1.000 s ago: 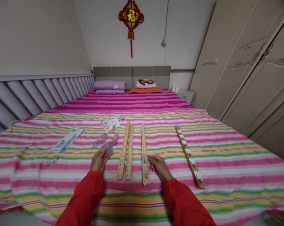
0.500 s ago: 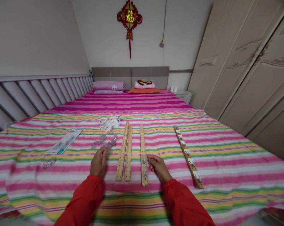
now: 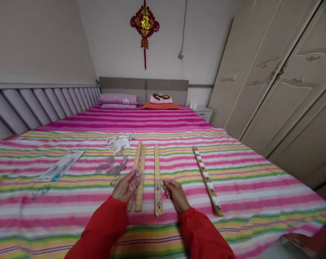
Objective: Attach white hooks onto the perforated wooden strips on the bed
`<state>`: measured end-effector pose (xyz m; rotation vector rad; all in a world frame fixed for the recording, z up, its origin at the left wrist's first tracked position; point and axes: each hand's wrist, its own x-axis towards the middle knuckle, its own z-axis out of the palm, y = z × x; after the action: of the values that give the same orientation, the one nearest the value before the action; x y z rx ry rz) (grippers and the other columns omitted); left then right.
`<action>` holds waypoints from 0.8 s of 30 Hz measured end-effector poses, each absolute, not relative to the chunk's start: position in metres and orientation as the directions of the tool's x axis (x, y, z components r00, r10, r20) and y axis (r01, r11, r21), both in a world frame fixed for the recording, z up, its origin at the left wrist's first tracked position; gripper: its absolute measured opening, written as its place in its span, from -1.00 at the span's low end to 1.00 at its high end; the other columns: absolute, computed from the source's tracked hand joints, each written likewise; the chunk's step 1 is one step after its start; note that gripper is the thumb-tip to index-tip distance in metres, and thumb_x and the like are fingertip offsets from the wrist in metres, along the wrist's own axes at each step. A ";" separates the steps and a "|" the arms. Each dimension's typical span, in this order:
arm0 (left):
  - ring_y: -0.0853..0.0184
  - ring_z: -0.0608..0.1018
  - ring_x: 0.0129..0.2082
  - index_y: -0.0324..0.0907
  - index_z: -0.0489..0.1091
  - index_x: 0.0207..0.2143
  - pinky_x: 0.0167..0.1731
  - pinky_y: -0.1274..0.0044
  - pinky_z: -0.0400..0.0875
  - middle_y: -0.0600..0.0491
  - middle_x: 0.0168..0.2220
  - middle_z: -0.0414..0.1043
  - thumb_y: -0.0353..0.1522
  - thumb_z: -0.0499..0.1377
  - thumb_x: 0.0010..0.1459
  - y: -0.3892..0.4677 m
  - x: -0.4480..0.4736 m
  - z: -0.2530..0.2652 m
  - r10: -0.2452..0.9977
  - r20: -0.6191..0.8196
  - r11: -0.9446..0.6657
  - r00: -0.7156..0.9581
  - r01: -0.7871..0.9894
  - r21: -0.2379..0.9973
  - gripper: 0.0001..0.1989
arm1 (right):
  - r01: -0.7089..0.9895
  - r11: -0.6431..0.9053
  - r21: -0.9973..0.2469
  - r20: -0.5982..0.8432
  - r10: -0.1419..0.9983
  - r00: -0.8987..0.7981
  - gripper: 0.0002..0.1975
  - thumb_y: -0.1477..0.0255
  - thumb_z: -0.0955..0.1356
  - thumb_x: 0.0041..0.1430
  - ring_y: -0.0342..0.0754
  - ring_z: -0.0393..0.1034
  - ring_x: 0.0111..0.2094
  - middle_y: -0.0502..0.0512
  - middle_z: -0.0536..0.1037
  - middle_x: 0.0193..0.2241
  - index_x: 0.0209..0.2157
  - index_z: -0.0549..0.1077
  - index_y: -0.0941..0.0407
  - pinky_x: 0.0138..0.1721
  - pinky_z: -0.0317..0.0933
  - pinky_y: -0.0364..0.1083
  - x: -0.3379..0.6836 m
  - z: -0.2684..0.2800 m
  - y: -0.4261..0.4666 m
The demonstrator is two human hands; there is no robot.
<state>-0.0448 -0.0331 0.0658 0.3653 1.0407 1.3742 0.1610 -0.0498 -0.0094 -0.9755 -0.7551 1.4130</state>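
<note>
My left hand (image 3: 125, 188) pinches a clear plastic hook (image 3: 138, 173) above two pale wooden strips with rows of holes, the left strip (image 3: 137, 155) and its neighbour (image 3: 140, 194). A third perforated wooden strip (image 3: 157, 163) lies to their right, bearing two clear hooks with metal parts at its near end. Right beside that strip's edge, my right hand (image 3: 177, 195) has its fingers closed; whatever is between them, if anything, cannot be made out. Loose clear hooks (image 3: 117, 168) lie in a group left of the strips.
Farther right lies a wooden strip (image 3: 206, 176) fitted with several white hooks. White hooks (image 3: 120, 142) are heaped behind the clear ones. At left are a flat package (image 3: 60, 166) and a thin wire-like bundle (image 3: 40, 192). Everything rests on a striped bedspread (image 3: 249, 201).
My left hand has moved right and up from the loose clear hooks, with one clear hook in its fingers. My right hand stays beside the third strip. The view has turned slightly right.
</note>
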 end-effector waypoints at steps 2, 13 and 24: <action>0.44 0.57 -0.42 -0.21 0.43 -0.38 -0.40 0.66 0.47 0.04 -0.38 0.53 -0.51 0.22 0.05 -0.033 -0.030 0.062 0.928 -0.358 0.236 -0.106 -0.576 0.783 -0.94 | -0.468 -0.087 -0.879 -0.130 0.990 0.061 -0.68 0.26 0.47 -0.18 -0.27 0.18 -0.74 -0.05 0.44 -0.65 -0.41 0.51 0.21 -0.75 -0.02 -0.24 0.162 -0.007 -0.051; 0.42 0.55 -0.42 -0.25 0.49 -0.35 -0.43 0.64 0.39 -0.03 -0.37 0.55 -0.32 0.34 -0.11 -0.042 0.018 0.058 0.977 -0.194 0.212 0.089 -0.492 0.844 -0.76 | -0.602 -0.150 -0.785 -0.116 0.989 -0.095 -0.66 0.22 0.48 -0.10 -0.19 0.37 -0.62 0.06 0.52 -0.52 -0.39 0.50 0.21 -0.65 0.21 -0.24 0.154 0.025 -0.059; 0.44 0.48 -0.43 -0.25 0.47 -0.43 -0.36 0.61 0.34 0.05 -0.44 0.50 -0.20 0.37 -0.19 -0.040 0.026 0.059 0.979 -0.118 0.183 0.165 -0.468 0.865 -0.68 | -0.663 -0.220 -0.715 -0.130 0.974 -0.184 -0.71 0.34 0.50 -0.12 -0.21 0.36 -0.65 -0.01 0.50 -0.59 -0.35 0.46 0.18 -0.63 0.24 -0.27 0.153 0.036 -0.058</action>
<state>0.0264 -0.0402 0.0589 0.7895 0.8179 1.1994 0.1527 -0.0575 0.0358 -0.6954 -0.6183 1.6994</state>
